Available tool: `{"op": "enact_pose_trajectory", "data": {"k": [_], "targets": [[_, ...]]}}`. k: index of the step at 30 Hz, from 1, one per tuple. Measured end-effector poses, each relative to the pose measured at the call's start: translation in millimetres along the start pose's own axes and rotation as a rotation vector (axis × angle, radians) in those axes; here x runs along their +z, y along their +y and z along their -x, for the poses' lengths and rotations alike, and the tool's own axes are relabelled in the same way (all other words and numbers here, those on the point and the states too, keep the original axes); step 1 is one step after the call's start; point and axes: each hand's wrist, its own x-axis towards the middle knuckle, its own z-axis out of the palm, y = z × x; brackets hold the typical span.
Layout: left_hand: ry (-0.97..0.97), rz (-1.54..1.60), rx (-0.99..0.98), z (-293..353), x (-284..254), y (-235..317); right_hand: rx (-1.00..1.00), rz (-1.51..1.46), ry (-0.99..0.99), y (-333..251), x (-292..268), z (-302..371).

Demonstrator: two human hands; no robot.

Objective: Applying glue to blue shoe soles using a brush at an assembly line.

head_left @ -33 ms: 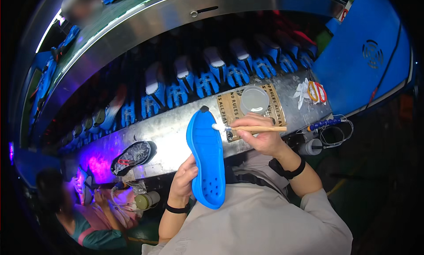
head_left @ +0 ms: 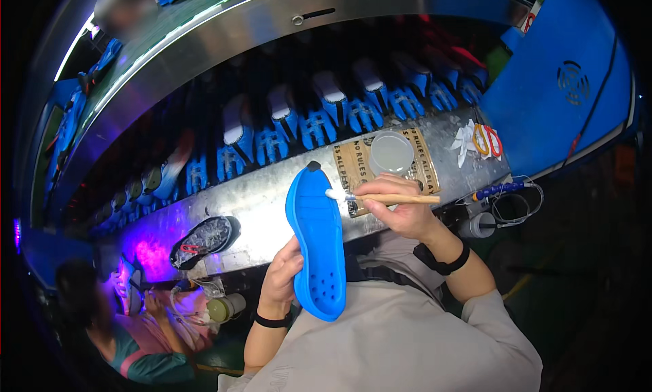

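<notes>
A blue shoe sole (head_left: 319,239) stands nearly lengthwise before me, its inner side facing up. It has a raised rim, a black tip at the far end and several small holes at the near end. My left hand (head_left: 280,278) grips its left edge, the fingers partly hidden beneath. Between the fingers of my right hand (head_left: 404,214) is a brush with a wooden handle (head_left: 429,199). Its white bristles touch the sole's inner right side near the far end. Just beyond that hand, a round translucent tub (head_left: 391,153) rests on a brown printed sheet (head_left: 426,154).
A metal bench (head_left: 272,200) bears a dark sole (head_left: 204,241) with a red item on it. Behind runs a row of blue holders with shoe uppers (head_left: 278,108). Scissors (head_left: 486,141) lie at right, near a blue panel (head_left: 543,114). A co-worker (head_left: 146,355) sits at left.
</notes>
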Motion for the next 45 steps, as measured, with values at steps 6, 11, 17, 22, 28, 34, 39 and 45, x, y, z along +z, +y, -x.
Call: {"op": "enact_pose_trajectory", "data": {"k": [6,11,17,22,28,34,39,45], "targets": [[-0.048,0.039,0.007,0,-6,10,-0.110,0.035,-0.114,-5,1,7],[-0.062,0.002,0.001,-1,-4,12,-0.036,-0.044,-0.115,-3,0,3],[-0.093,-0.044,-0.016,2,-1,19,0.007,0.017,0.066,-1,1,-6],[-0.051,-0.103,0.045,2,3,26,-0.051,-0.012,-0.061,-7,4,0],[-0.081,-0.190,0.106,-1,8,34,-0.117,-0.080,-0.164,-13,4,5],[-0.069,-0.226,0.120,0,9,36,-0.149,-0.107,-0.192,-23,3,8],[-0.049,-0.215,0.151,-2,8,37,-0.149,-0.136,-0.234,-32,3,9],[-0.005,-0.208,0.139,1,4,37,-0.134,-0.165,-0.236,-35,7,12]]}}
